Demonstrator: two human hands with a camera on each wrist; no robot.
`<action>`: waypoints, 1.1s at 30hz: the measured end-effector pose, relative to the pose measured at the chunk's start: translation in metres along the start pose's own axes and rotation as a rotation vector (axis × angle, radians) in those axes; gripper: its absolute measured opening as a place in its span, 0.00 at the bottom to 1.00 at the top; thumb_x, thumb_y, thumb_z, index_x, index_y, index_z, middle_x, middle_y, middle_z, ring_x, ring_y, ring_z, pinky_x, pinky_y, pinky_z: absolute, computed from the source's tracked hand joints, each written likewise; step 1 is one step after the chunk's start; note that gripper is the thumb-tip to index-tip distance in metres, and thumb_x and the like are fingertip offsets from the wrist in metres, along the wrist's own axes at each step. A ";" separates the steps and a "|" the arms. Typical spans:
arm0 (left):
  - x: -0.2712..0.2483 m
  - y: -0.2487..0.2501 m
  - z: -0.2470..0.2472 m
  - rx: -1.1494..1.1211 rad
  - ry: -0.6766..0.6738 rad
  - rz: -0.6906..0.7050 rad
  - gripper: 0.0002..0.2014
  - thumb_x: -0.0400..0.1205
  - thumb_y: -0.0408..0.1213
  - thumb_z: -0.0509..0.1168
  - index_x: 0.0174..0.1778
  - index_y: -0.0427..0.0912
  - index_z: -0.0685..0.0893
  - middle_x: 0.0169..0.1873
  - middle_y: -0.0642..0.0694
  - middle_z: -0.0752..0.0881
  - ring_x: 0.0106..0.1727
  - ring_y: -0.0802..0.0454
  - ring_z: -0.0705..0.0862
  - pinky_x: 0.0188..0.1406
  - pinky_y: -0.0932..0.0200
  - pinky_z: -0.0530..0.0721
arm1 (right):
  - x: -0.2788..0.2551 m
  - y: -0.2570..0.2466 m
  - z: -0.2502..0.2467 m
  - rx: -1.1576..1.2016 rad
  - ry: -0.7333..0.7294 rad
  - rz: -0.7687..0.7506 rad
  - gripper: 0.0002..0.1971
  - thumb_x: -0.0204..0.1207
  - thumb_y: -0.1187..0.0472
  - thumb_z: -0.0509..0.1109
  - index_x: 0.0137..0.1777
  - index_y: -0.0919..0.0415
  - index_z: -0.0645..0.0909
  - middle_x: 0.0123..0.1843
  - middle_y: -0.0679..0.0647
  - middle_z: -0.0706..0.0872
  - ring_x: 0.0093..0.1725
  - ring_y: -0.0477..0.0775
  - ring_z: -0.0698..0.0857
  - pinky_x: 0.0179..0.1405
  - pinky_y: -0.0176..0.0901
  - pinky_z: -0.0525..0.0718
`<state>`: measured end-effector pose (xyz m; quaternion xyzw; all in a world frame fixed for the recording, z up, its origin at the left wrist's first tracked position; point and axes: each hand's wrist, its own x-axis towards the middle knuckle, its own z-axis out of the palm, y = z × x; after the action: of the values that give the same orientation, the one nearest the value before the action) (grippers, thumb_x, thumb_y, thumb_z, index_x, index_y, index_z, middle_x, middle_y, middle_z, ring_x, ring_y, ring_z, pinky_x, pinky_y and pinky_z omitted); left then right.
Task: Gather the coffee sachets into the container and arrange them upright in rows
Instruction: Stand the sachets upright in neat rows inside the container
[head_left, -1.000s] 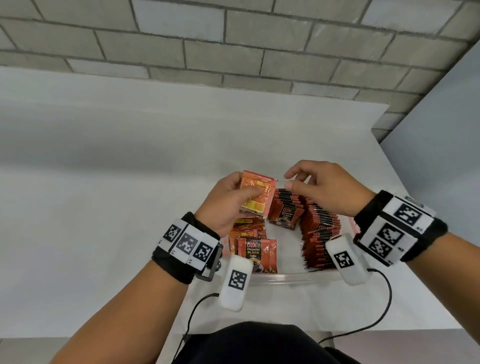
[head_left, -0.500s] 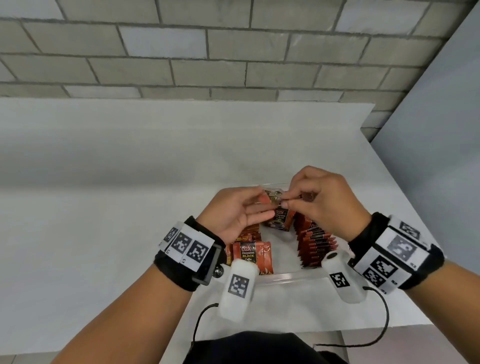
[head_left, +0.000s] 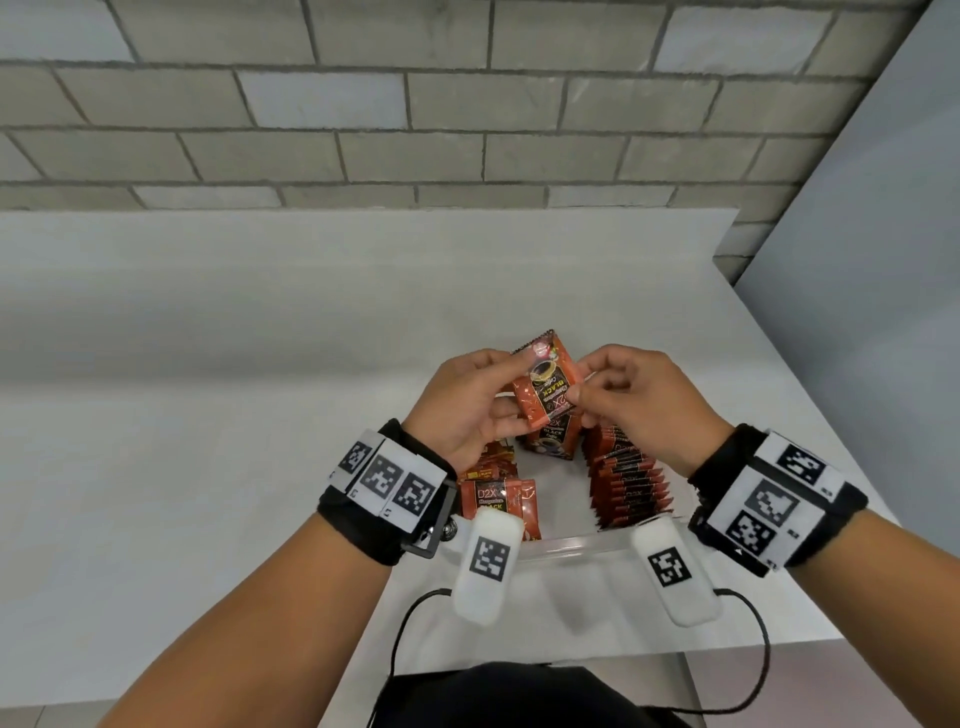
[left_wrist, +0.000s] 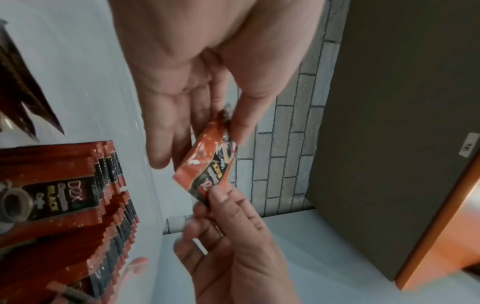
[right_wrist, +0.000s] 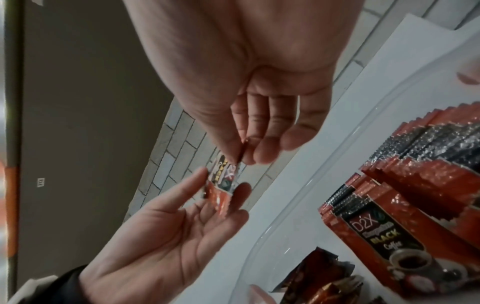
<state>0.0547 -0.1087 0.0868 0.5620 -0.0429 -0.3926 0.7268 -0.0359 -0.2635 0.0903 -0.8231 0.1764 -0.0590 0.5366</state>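
Observation:
Both hands hold one red-and-black coffee sachet (head_left: 546, 387) tilted above the clear container (head_left: 571, 544). My left hand (head_left: 496, 397) pinches its left side between thumb and fingers. My right hand (head_left: 600, 389) pinches its right edge. The left wrist view shows the sachet (left_wrist: 207, 164) between the left hand (left_wrist: 207, 127) and the right hand (left_wrist: 221, 207). In the right wrist view, the right hand (right_wrist: 246, 152) nips the sachet (right_wrist: 221, 185) over the left palm (right_wrist: 168, 236). Upright rows of sachets (head_left: 628, 483) fill the container's right side, with a shorter row (head_left: 553, 441) in the middle.
More sachets (head_left: 496, 501) stand and lean at the container's left side, less orderly. The container sits near the front right corner of a white table (head_left: 208, 415). A brick wall (head_left: 415, 130) runs behind it and a grey panel (head_left: 857, 312) stands to the right.
The hands were low over the container, pinching a sachet together. Now they have lifted it and its printed face shows, tilted.

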 end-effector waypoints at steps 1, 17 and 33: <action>0.000 -0.001 -0.001 0.050 0.022 0.013 0.06 0.79 0.35 0.70 0.44 0.37 0.82 0.44 0.37 0.90 0.43 0.43 0.91 0.45 0.51 0.90 | 0.001 -0.001 -0.001 -0.003 0.019 -0.005 0.04 0.74 0.64 0.74 0.48 0.57 0.84 0.33 0.54 0.87 0.31 0.48 0.84 0.40 0.47 0.84; 0.016 -0.010 0.011 -0.132 0.119 -0.221 0.28 0.83 0.52 0.62 0.73 0.36 0.70 0.58 0.38 0.77 0.71 0.39 0.73 0.59 0.52 0.76 | 0.025 0.000 -0.026 -0.652 -0.073 -0.040 0.04 0.79 0.59 0.68 0.52 0.51 0.82 0.44 0.47 0.86 0.38 0.41 0.79 0.34 0.32 0.72; 0.038 -0.013 0.012 -0.151 0.133 -0.378 0.35 0.85 0.52 0.59 0.81 0.33 0.59 0.79 0.31 0.63 0.75 0.39 0.72 0.75 0.45 0.69 | 0.057 0.004 0.028 -1.222 -0.429 0.064 0.07 0.74 0.62 0.72 0.51 0.60 0.87 0.50 0.57 0.88 0.44 0.57 0.86 0.40 0.43 0.82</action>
<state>0.0681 -0.1425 0.0651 0.5288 0.1409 -0.4858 0.6816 0.0242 -0.2609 0.0695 -0.9680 0.0913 0.2339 -0.0036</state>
